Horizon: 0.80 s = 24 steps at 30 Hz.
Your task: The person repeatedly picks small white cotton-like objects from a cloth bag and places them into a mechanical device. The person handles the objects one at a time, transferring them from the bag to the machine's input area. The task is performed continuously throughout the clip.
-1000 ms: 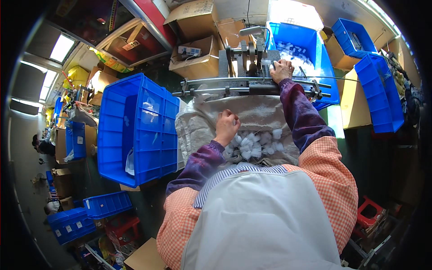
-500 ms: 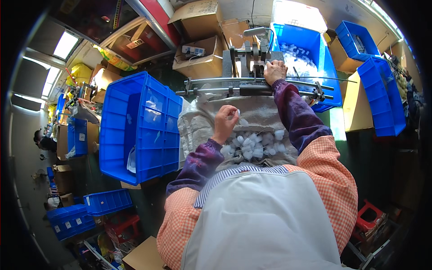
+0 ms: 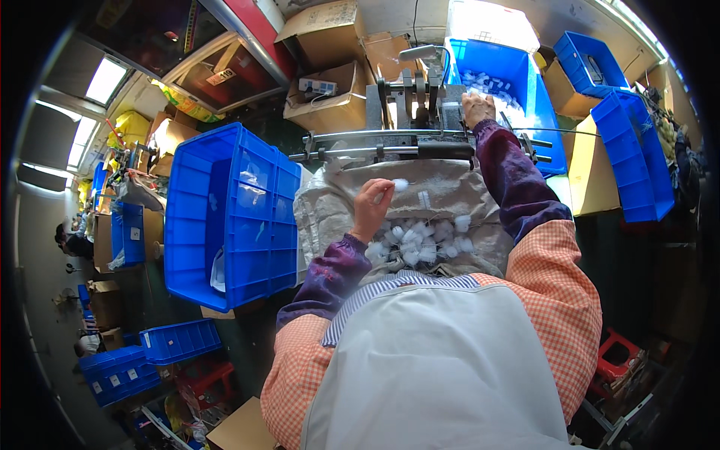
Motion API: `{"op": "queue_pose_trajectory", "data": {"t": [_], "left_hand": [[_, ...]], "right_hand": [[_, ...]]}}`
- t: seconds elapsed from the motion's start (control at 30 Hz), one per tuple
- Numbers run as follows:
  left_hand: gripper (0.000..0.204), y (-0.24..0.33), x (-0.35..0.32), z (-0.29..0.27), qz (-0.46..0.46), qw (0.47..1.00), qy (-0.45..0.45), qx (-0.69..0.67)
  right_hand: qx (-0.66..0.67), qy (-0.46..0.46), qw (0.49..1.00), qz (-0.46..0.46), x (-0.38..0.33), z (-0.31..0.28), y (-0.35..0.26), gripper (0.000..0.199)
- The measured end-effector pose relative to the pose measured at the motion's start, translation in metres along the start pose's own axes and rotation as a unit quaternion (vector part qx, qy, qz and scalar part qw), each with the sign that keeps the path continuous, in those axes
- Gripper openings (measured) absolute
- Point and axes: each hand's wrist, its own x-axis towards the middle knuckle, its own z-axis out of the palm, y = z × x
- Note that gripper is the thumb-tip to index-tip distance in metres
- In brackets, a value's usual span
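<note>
My left hand (image 3: 371, 206) is closed in a pinch on a small white bristle brush (image 3: 400, 184), above the grey cloth (image 3: 322, 196) over my lap. Below it lies a heap of similar white brushes (image 3: 411, 244), and a single one (image 3: 424, 199) rests apart on the cloth. Ahead is a bench machine (image 3: 420, 97) with dark upright wheels and a metal rail across its front. My right hand (image 3: 478, 111) is at the machine's right side, beside a blue bin (image 3: 545, 105) of white pieces. Its fingers are curled, and what they hold is hidden.
A large blue crate (image 3: 259, 217) stands on its side at my left. Open cardboard boxes (image 3: 330, 94) sit beyond the machine, left of it. More blue crates (image 3: 634, 157) stand at the right. A thin rod (image 3: 559, 130) sticks out rightward near my right forearm.
My right hand has moved right, from the machine's wheels toward the blue bin. My left hand has shifted slightly, and its brush now shows more plainly. The single brush shows on the cloth.
</note>
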Motion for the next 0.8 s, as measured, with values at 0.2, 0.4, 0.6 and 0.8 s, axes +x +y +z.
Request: {"op": "queue_pose_trajectory", "data": {"t": [0.2, 0.4, 0.6, 0.8], "left_hand": [[0.010, -0.005, -0.006, 0.011, -0.212, 0.936, 0.003, -0.280], [0.009, 0.014, 0.021, 0.039, -0.171, 0.933, -0.022, -0.317], [0.030, 0.027, 0.035, 0.052, -0.157, 0.962, -0.062, -0.213], [0.036, -0.006, -0.017, 0.054, 0.008, 0.916, -0.355, 0.187]], "right_hand": [[0.029, 0.039, 0.972, 0.232, 0.002, -0.008, 0.057, 0.021], [0.496, -0.057, 0.850, -0.166, -0.063, -0.044, 0.008, 0.034], [0.498, -0.176, 0.822, -0.211, -0.083, -0.066, -0.029, 0.025], [0.218, 0.090, 0.972, -0.022, -0.017, 0.014, -0.020, 0.013]]}}
